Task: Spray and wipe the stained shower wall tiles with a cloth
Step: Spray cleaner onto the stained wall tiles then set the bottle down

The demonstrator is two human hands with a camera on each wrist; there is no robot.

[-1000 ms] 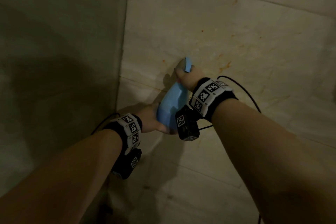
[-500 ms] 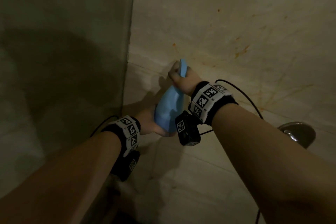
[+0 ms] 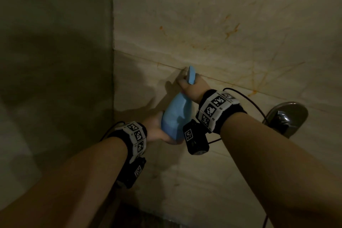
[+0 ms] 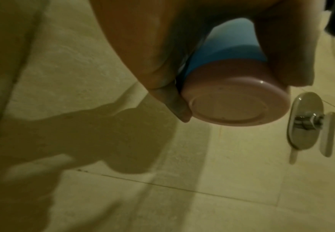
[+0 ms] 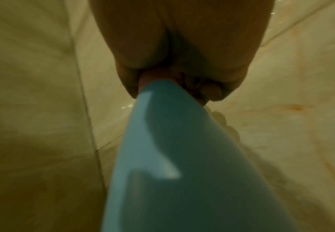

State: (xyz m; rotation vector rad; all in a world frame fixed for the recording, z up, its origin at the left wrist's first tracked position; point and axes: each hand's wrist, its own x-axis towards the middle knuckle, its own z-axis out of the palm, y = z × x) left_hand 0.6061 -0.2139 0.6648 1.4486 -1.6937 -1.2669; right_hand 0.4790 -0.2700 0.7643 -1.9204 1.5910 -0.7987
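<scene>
A light blue spray bottle (image 3: 175,118) is held tilted, its head (image 3: 191,77) pointing at the beige wall tiles (image 3: 231,31), which carry orange-brown stains. My right hand (image 3: 188,89) grips the bottle's neck below the head. My left hand (image 3: 157,131) curls round the bottle's base. In the left wrist view the fingers (image 4: 162,47) wrap the bottle (image 4: 236,100) just above its pinkish bottom. The right wrist view shows the right hand (image 5: 182,47) closed round the top of the blue body (image 5: 182,157), with a stain (image 5: 295,107) beside it. No cloth is in view.
A chrome shower valve plate (image 3: 286,116) with a lever sticks out of the wall just right of my right wrist, also seen in the left wrist view as a plate (image 4: 305,120). The wall corner (image 3: 112,61) runs down the left, with a darker wall beside it.
Both hands and the bottle have dropped lower on the wall, with the spray head now at the grout line below the stains. The chrome plate has come into view at the right.
</scene>
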